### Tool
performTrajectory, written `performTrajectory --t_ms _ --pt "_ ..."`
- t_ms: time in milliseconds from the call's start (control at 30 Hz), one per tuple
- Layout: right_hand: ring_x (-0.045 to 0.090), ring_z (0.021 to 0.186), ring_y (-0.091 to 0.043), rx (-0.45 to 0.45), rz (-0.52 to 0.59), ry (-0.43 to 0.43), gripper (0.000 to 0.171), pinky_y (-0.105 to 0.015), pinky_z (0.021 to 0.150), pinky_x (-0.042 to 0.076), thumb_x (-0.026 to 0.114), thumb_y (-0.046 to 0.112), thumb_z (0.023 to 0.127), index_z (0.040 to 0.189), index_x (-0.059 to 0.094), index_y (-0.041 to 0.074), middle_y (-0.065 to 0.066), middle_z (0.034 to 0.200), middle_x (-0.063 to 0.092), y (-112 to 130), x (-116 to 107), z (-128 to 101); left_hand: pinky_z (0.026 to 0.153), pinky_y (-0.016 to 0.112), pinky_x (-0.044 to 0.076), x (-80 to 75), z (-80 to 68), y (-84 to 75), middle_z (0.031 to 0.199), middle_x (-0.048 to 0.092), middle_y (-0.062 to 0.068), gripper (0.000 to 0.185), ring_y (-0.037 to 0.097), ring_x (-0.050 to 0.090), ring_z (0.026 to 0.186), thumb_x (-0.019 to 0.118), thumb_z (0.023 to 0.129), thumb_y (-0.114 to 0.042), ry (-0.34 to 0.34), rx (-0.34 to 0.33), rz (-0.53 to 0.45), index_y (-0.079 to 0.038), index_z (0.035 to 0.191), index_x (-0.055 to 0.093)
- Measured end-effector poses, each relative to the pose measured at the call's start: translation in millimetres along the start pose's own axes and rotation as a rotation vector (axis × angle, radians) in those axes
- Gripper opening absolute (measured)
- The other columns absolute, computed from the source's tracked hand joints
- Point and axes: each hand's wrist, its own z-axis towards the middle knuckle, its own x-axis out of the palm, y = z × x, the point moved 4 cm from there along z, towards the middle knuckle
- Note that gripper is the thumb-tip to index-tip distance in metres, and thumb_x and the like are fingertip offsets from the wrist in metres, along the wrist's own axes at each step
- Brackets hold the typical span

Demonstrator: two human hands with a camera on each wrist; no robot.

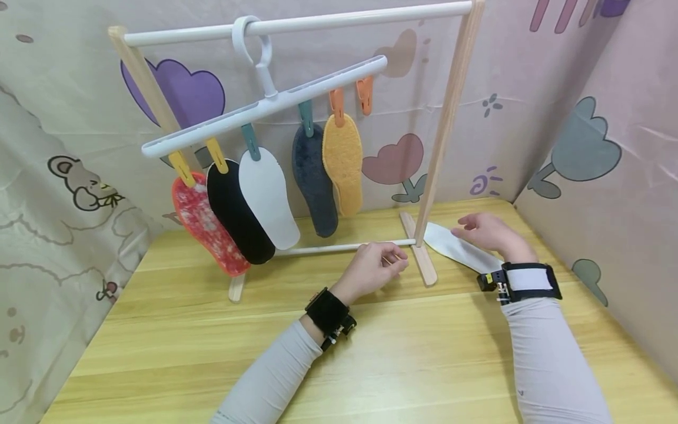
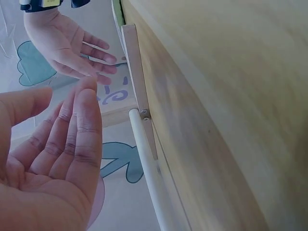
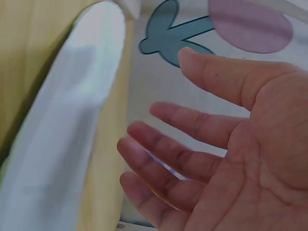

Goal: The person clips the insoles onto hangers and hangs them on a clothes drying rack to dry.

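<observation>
My right hand [image 1: 489, 234] is above a white insole [image 1: 461, 250] on the tabletop; in the right wrist view its loosely bent fingers [image 3: 166, 163] are apart from the insole and hold nothing. My left hand [image 1: 375, 266] is just in front of the rack's lower bar [image 1: 323, 249], its fingers loosely bent around nothing. On a tilted white hanger [image 1: 318, 88], clothespins hold a red patterned insole [image 1: 208, 218], a black insole [image 1: 238, 209], another white insole [image 1: 268, 197], a dark grey insole [image 1: 315, 182] and a yellow insole [image 1: 343, 168]. One orange clothespin [image 1: 365, 96] at the hanger's higher end grips nothing.
The hanger hooks over a white top rod [image 1: 360, 22] between wooden posts. The right post [image 1: 446, 118] and its wooden foot [image 1: 424, 265] stand between my hands. Printed cloth [image 1: 529, 88] encloses the back and sides of the wooden table [image 1: 413, 365].
</observation>
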Motion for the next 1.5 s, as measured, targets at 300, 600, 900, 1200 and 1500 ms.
performTrajectory --t_ms 300,600,900,1200,1500 --pt "0.048 0.136 -0.065 0.054 -0.009 0.037 0.075 -0.074 0.113 0.042 0.056 0.038 0.110 0.153 0.036 -0.021 -0.048 0.149 0.045 -11.1 11.6 1.6 0.066 0.018 0.056 0.2 -0.6 0.0 0.092 0.080 0.006 0.010 0.009 0.071 0.069 0.075 0.102 -0.016 0.001 -0.002 0.013 -0.008 0.104 0.080" --pt "0.047 0.135 -0.065 0.061 -0.040 0.054 0.075 -0.074 0.113 0.041 0.057 0.035 0.109 0.149 0.038 -0.025 -0.049 0.148 0.045 -11.7 20.4 3.8 0.065 0.017 0.054 1.5 -1.3 4.3 0.094 0.081 0.009 0.010 0.019 0.076 0.072 0.073 0.103 -0.017 0.011 -0.011 0.010 -0.009 0.104 0.079" --pt "0.049 0.134 -0.066 0.047 -0.071 0.068 0.073 -0.073 0.113 0.043 0.060 0.035 0.108 0.145 0.043 -0.026 -0.049 0.146 0.047 -8.7 22.2 5.0 0.063 0.018 0.054 0.8 -1.9 6.7 0.097 0.081 0.016 0.010 0.033 0.079 0.078 0.073 0.103 -0.015 0.016 -0.019 -0.023 -0.006 0.105 0.078" --pt "0.059 0.122 -0.058 0.055 -0.093 0.070 0.067 -0.068 0.105 0.050 0.065 0.035 0.104 0.137 0.053 -0.023 -0.047 0.139 0.055 -5.8 25.2 7.3 0.063 0.017 0.054 0.2 -2.6 8.6 0.097 0.081 0.015 0.011 0.033 0.080 0.078 0.072 0.103 -0.015 0.025 -0.030 -0.015 -0.006 0.106 0.078" --pt "0.055 0.128 -0.063 0.084 -0.077 0.074 0.071 -0.071 0.108 0.048 0.073 0.030 0.099 0.139 0.050 -0.024 -0.048 0.142 0.052 -5.6 28.6 9.5 0.064 0.018 0.054 -1.0 -2.1 9.9 0.099 0.081 0.016 0.012 0.033 0.079 0.078 0.072 0.104 -0.016 0.031 -0.039 -0.017 -0.006 0.107 0.078"
